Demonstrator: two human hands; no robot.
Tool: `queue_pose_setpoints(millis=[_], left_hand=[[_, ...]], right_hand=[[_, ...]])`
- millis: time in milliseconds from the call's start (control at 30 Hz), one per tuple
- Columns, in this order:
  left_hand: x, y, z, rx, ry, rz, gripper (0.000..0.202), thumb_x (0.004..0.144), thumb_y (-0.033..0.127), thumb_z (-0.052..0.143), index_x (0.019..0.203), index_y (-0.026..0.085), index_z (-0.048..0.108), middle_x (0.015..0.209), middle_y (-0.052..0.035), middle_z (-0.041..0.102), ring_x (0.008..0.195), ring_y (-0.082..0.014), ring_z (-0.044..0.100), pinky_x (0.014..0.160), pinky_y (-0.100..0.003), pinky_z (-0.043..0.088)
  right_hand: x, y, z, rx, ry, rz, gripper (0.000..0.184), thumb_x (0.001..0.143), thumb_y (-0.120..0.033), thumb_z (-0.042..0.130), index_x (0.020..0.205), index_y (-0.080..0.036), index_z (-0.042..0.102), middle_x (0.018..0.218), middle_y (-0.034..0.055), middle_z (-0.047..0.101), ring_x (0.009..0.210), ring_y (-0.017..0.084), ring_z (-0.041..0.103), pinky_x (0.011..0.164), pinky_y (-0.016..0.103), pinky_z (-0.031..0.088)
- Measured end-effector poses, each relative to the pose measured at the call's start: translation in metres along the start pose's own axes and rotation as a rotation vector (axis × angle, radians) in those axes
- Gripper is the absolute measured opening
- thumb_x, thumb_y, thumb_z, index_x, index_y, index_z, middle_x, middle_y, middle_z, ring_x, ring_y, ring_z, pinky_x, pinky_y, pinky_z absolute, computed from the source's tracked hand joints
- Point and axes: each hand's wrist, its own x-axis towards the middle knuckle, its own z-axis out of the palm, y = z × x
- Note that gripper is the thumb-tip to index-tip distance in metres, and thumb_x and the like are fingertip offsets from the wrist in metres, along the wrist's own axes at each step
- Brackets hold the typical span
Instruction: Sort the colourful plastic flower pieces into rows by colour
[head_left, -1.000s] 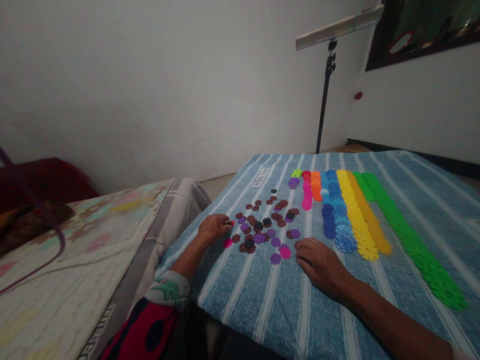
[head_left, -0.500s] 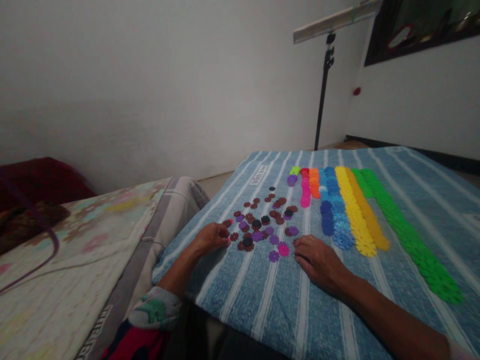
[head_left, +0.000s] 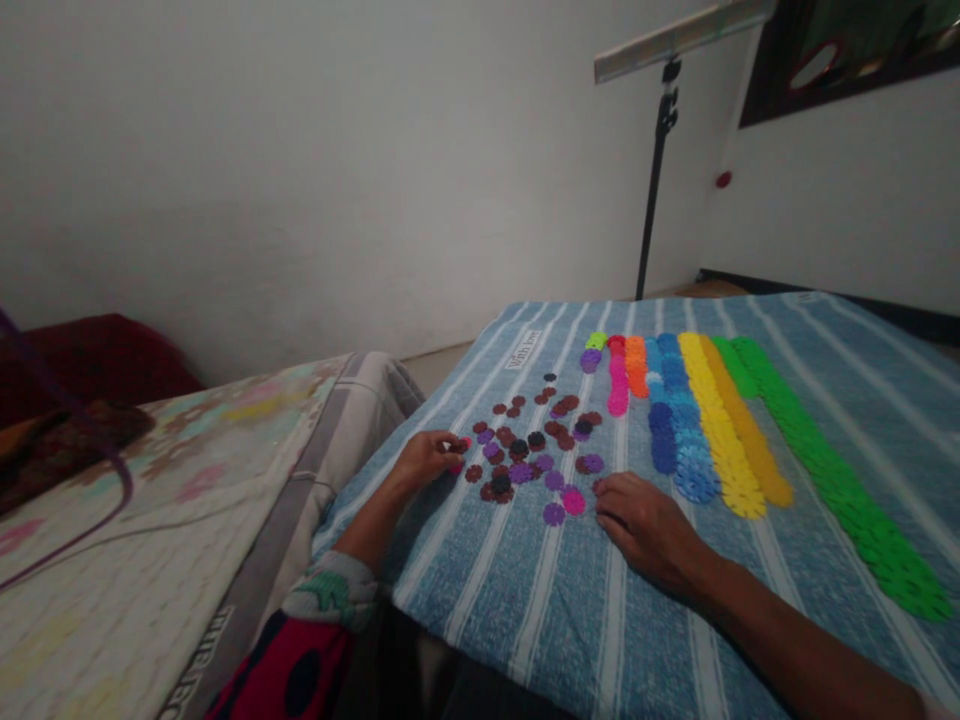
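Pink disc [head_left: 460, 443], at the left edge of the loose brown and purple discs [head_left: 525, 450] on the striped cloth [head_left: 525, 600]. The left hand [head_left: 429, 458] has its fingers pinched together on it. The right hand [head_left: 645, 525] lies flat, fingers loosely apart, holding nothing. A light pinch by the rim seems best, sparing neighbours. The sorted colour rows [head_left: 720, 430] lie well apart.

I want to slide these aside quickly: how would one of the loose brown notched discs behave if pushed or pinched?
Probably light and stiff: each brown disc lies thin and flat on the striped cloth. Pushed, it would likely drag rather than roll, its notched edge catching the weave. Being so flat, it may need a fingernail pinch.
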Motion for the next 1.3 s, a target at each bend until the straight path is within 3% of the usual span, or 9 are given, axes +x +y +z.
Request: queue_pose_setpoints(millis=[100,400,667,800,900,1167,1300], left_hand=[[0.007,0.004,-0.002,0.177,0.033,-0.019,0.030,0.061,0.026,0.065,0.088,0.014,0.072,0.058,0.0016,0.063,0.056,-0.0133,0.055,0.054,-0.023,0.037],[0.009,0.011,-0.017,0.487,0.022,-0.079,0.028,0.059,0.024,0.070,0.085,0.015,0.076,0.063,0.0001,0.067,0.065,-0.0169,0.061,0.058,-0.023,0.039],[0.020,0.025,-0.011,0.445,0.060,-0.026,0.022,0.072,0.030,0.063,0.084,0.017,0.075,0.066,-0.0012,0.070,0.068,-0.0149,0.062,0.060,-0.021,0.041],[0.030,0.033,-0.004,0.560,0.038,-0.068,0.019,0.066,0.029,0.066,0.079,0.019,0.077,0.065,-0.0014,0.069,0.068,-0.0164,0.062,0.060,-0.023,0.040],[0.036,0.035,-0.003,0.588,-0.040,-0.073,0.016,0.061,0.026,0.066,0.072,0.019,0.077,0.060,-0.0008,0.067,0.064,-0.0166,0.062,0.057,-0.023,0.039],[0.040,0.039,-0.008,0.516,-0.027,-0.010,0.012,0.054,0.024,0.069,0.064,0.019,0.073,0.051,0.0029,0.059,0.058,-0.0134,0.054,0.054,-0.022,0.034],[0.047,0.032,-0.010,0.365,-0.040,0.006,0.007,0.056,0.023,0.065,0.056,0.017,0.067,0.048,0.0034,0.055,0.056,-0.0119,0.049,0.054,-0.022,0.034]], right_hand=[[0.000,0.000,0.000,0.000,0.003,-0.009,0.014,0.086,-0.009,0.054,0.081,-0.018,0.063,0.096,0.0069,0.065,0.092,0.021,0.058,0.083,0.037,0.048],[0.000,0.000,0.001,-0.005,0.009,0.002,0.012,0.084,-0.008,0.056,0.080,-0.017,0.063,0.097,0.0073,0.065,0.094,0.022,0.058,0.084,0.037,0.048],[0.001,-0.003,-0.002,0.000,0.001,0.004,0.013,0.085,-0.008,0.055,0.080,-0.017,0.063,0.095,0.0070,0.064,0.094,0.021,0.057,0.084,0.037,0.048],[0.001,-0.002,-0.002,0.002,0.004,-0.002,0.013,0.085,-0.008,0.055,0.080,-0.017,0.063,0.095,0.0072,0.064,0.094,0.021,0.057,0.085,0.037,0.047],[0.001,-0.002,-0.003,-0.003,-0.007,-0.002,0.013,0.085,-0.009,0.054,0.080,-0.018,0.063,0.096,0.0074,0.064,0.094,0.022,0.057,0.084,0.037,0.048],[0.002,-0.003,-0.004,-0.013,-0.016,-0.002,0.014,0.087,-0.010,0.053,0.081,-0.018,0.063,0.095,0.0070,0.064,0.092,0.021,0.057,0.083,0.036,0.048],[0.002,-0.002,-0.002,-0.015,-0.016,0.001,0.014,0.086,-0.009,0.054,0.081,-0.018,0.063,0.097,0.0074,0.064,0.095,0.022,0.057,0.085,0.037,0.048]])
